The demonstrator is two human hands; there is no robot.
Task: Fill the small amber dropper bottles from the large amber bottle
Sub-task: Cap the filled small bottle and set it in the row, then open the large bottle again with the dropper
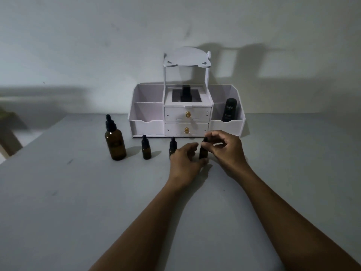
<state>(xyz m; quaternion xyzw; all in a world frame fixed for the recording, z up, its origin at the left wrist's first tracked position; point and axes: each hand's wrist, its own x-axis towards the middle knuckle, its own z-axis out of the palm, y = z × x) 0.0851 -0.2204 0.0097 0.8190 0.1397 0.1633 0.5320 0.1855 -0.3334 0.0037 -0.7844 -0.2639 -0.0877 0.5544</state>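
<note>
Hands are both on the rightmost small dropper bottle (203, 152), which stands on the desk (78, 192) in front of the white organizer (148, 126). Left hand (185, 161) has its fingers curled around the bottle's lower body, steadying it. Right hand (227, 147) pinches the black dropper cap (205, 139) between thumb and fingertips, looks to me like it's about to be unscrewed.

Big risk from here, I'd say: the bottle is small and narrow, so if the left hand's grip is loose while the cap gets twisted, the whole thing can spin or tip. And the middle small bottle (172, 146) is right beside the left hand's knuckles, touching or nearly so, I can't tell which. One careless nudge and that one goes over. Lighting is dim too, which won't help when it comes to aiming drops into a tiny neck.

Orientation: the held bottle is upright, long axis vertical, cap pointing up, maybe a hair tilted but hard to judge. The other small bottle (146, 147) and the large amber bottle (115, 141) stand upright further left, both capped, droppers pointing up, untouched. The large one is well apart from the hands, so filling hasn't started for this bottle yet, by the look of it.
</note>
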